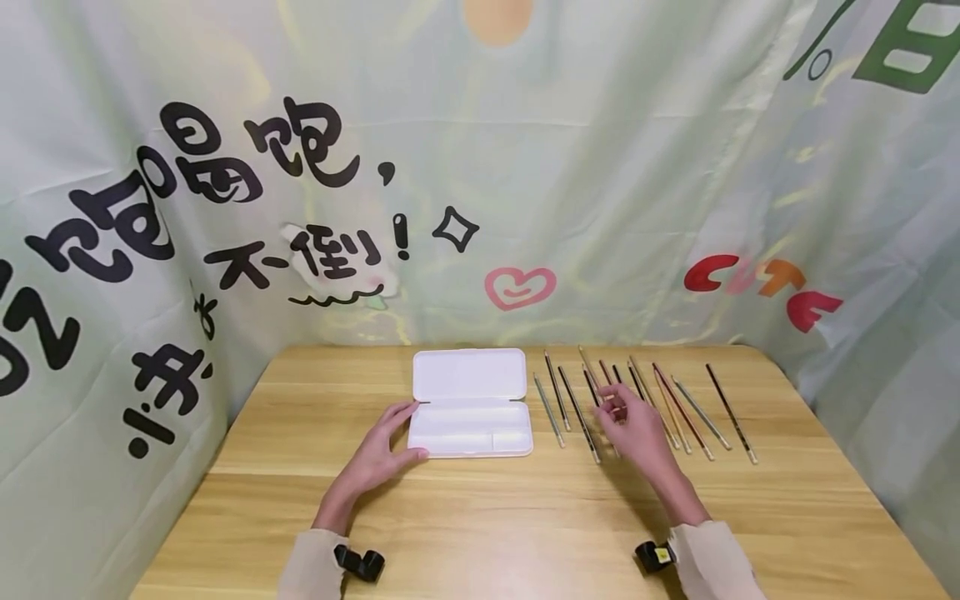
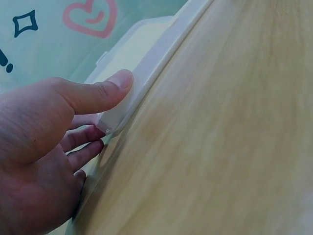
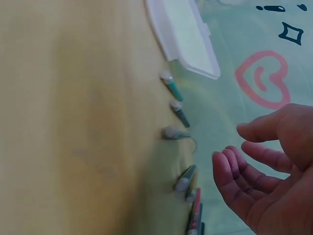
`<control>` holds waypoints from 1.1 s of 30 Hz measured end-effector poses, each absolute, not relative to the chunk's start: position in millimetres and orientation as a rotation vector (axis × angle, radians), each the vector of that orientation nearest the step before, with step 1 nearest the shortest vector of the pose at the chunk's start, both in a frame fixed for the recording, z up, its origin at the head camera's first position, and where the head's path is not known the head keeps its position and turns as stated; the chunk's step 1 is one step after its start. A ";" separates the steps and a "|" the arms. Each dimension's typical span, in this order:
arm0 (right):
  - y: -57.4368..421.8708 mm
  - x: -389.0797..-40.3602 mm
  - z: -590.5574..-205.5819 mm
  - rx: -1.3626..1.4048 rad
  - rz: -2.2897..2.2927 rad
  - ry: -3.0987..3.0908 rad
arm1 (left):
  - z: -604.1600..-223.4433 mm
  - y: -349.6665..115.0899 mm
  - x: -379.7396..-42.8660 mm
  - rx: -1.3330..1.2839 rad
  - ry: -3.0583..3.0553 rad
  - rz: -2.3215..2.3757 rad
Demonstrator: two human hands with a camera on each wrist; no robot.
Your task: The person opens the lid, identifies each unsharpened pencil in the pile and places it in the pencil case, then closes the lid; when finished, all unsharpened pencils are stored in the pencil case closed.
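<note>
A white pencil case (image 1: 469, 377) lies open on the table, its lid folded back and its divided tray (image 1: 450, 418) bare inside. My left hand (image 1: 377, 454) holds the tray's left end. In the left wrist view the thumb (image 2: 110, 93) lies against the front wall, with the other fingers at the end wall. My right hand (image 1: 636, 427) is over the spread pencils, fingers loosely bent. In the right wrist view a gap shows between the right hand's (image 3: 274, 171) thumb and fingers, with nothing in it. It hides part of several pencils beneath, among them a black pencil (image 1: 589, 385).
Several pencils lie roughly side by side right of the case, from a grey-blue pencil (image 1: 549, 410) near it to a black pencil (image 1: 731, 412) at the far right. The wooden table (image 1: 480, 517) meets a printed cloth backdrop (image 1: 615, 208) behind and at both sides.
</note>
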State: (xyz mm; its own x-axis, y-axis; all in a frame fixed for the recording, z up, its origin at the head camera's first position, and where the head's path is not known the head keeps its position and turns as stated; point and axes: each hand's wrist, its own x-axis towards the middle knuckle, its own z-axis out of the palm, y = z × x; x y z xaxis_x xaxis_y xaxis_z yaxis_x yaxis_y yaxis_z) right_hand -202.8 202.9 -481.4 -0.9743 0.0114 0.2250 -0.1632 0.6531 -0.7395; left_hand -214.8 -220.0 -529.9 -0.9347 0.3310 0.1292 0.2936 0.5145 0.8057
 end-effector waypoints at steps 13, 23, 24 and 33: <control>188.4 -198.4 -495.1 0.163 1.128 -2.872 | -530.5 -219.8 -213.9 0.538 2.710 1.419; 186.7 -197.8 -495.7 0.172 1.050 -2.872 | -530.6 -221.3 -216.3 0.533 2.702 1.422; 187.4 -198.1 -495.6 0.180 1.057 -2.868 | -530.5 -221.2 -216.6 0.528 2.701 1.425; 195.9 -198.8 -492.2 0.155 1.319 -2.830 | -532.3 -221.1 -216.8 0.536 2.710 1.422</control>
